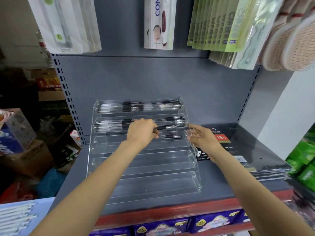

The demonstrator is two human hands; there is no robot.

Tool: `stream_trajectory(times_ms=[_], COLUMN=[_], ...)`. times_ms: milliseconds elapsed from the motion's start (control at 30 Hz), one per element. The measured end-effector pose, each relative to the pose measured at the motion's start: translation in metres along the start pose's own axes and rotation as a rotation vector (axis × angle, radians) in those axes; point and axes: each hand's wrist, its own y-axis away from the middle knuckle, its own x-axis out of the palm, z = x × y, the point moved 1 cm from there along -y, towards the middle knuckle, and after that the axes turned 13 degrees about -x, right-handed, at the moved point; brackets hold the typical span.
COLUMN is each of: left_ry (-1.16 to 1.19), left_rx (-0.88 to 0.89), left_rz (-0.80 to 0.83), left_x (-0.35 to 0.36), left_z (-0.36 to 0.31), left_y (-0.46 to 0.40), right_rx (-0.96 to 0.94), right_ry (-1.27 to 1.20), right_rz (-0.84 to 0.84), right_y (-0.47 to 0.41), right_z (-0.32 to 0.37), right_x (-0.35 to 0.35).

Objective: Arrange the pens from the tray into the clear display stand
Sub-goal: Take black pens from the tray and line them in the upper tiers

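A clear tiered display stand (146, 167) sits on the grey shelf. Its top tier (139, 106) and second tier (109, 126) are packed with black-and-clear pens; the lower tiers hold none. My left hand (141, 132) hovers over the third tier and grips a few pens (172, 136). One of these pens (170, 127) stretches right towards my right hand (202, 138), whose fingertips pinch its far end beside the stand's right wall. At the bottom left lies the tray (44, 204) with pale pens (15, 217).
A stack of black diaries (238, 147) lies right of the stand. Packaged goods (158, 23) hang above on the grey back panel. Cardboard boxes (25, 159) stand at the left and green packs (305, 160) at the far right. Purple packs (170, 227) fill the shelf below.
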Motion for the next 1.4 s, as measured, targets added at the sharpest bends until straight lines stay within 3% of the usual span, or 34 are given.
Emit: stream_trajectory(times_ms=[200, 467, 833, 1000, 1133, 1400], left_ry=[-0.093, -0.195, -0.028, 0.152, 0.165, 0.162], left_rx=[0.024, 0.022, 0.079, 0.172, 0.192, 0.116], left_rz=[-0.065, -0.021, -0.074, 0.087, 0.213, 0.278], left_x=[0.004, 0.003, -0.002, -0.001, 0.006, 0.010], left_z=[-0.015, -0.020, 0.002, -0.001, -0.008, -0.027], left_y=[-0.003, -0.004, 0.011, 0.012, 0.004, -0.004], right_rx=[0.029, 0.030, 0.031, 0.040, 0.049, 0.073], right_ry=[-0.054, -0.073, -0.058, -0.070, -0.085, -0.098], right_rz=[0.007, 0.008, 0.001, -0.010, -0.017, -0.018], right_y=[-0.003, -0.004, -0.002, -0.001, 0.000, 0.002], right_z=[-0.007, -0.013, -0.014, -0.012, -0.010, -0.009], right_x=[-0.004, -0.004, -0.004, -0.002, -0.002, -0.002])
